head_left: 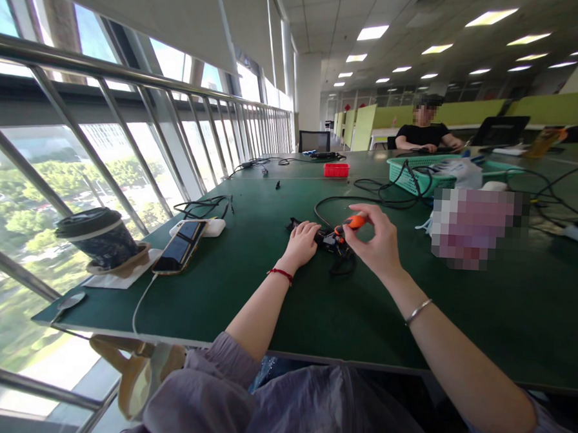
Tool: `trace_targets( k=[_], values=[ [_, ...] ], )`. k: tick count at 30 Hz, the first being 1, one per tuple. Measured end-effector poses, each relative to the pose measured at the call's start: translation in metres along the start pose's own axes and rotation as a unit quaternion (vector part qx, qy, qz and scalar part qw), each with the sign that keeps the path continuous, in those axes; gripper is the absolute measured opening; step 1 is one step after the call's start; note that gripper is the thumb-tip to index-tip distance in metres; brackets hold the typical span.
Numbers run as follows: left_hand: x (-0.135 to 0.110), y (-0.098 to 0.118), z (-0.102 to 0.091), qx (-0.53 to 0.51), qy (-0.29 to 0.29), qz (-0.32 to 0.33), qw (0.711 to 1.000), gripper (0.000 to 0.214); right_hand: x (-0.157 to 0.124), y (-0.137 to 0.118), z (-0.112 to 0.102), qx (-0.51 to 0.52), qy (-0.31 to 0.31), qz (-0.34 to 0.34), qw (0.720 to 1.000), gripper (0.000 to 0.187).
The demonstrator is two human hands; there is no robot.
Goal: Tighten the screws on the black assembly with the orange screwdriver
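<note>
On the green table (246, 285) lies a black device (333, 240) with its parts exposed and a black cable attached. My left hand (301, 243) rests on the left end of this device, fingers closed over it and pressing it to the tabletop. Between the thumb and forefinger of my right hand (377, 240) is the orange-and-black handle of a screwdriver (354, 222). The screwdriver points down and left at the device; its tip is too small to make out. What exact kind of device it is, I cannot tell.
A phone (179, 246), a white case (215, 227) and a lidded coffee cup (101, 236) stand at the left. Ahead are a small red box (336, 170) and a green basket (402, 177) with cables. Another person (423, 133) sits across the table. A railing (131, 79) runs along the left.
</note>
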State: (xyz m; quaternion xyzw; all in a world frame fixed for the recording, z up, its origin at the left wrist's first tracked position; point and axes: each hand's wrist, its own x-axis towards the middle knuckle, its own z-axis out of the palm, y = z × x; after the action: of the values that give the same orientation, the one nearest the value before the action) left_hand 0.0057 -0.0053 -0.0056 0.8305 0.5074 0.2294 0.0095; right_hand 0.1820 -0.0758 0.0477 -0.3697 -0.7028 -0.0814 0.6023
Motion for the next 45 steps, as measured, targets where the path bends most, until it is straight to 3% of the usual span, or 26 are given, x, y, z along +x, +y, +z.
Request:
trace_targets(
  k=[4, 12, 18, 26, 31, 34, 39, 45],
  values=[
    [-0.0001, -0.0005, 0.0009, 0.001, 0.001, 0.001, 1.0, 0.051, -0.0003, 0.0009, -0.0002, -0.026, -0.015, 0.008, 1.0, 0.01],
    [0.0006, -0.0011, 0.0015, 0.002, 0.005, 0.002, 1.0, 0.052, -0.0004, -0.0005, -0.0005, 0.007, 0.007, 0.0, 1.0, 0.032],
    [0.0003, -0.001, 0.0014, -0.003, 0.007, 0.001, 1.0, 0.053, -0.0005, 0.0014, 0.0001, -0.031, -0.011, 0.014, 0.999, 0.012],
    [0.0, -0.0009, 0.0012, 0.001, 0.007, 0.0, 1.0, 0.052, 0.0003, -0.0015, -0.0016, -0.002, -0.004, 0.005, 1.0, 0.028],
    [0.0001, -0.0016, 0.002, -0.002, 0.006, 0.001, 1.0, 0.053, 0.0004, -0.0006, -0.0014, -0.029, -0.017, 0.023, 0.999, 0.012],
    [-0.0001, -0.0009, 0.0011, -0.004, 0.005, 0.001, 1.0, 0.052, 0.0001, -0.0005, -0.0011, -0.031, -0.014, 0.017, 0.999, 0.011],
    [-0.0002, 0.0, 0.0003, -0.003, 0.003, 0.002, 1.0, 0.052, -0.0001, -0.001, -0.0009, 0.005, -0.002, -0.002, 1.0, 0.029],
    [0.0, -0.0008, 0.0013, 0.002, 0.004, 0.002, 1.0, 0.052, -0.0009, 0.0004, 0.0, -0.029, -0.015, 0.013, 0.999, 0.012]
  ],
)
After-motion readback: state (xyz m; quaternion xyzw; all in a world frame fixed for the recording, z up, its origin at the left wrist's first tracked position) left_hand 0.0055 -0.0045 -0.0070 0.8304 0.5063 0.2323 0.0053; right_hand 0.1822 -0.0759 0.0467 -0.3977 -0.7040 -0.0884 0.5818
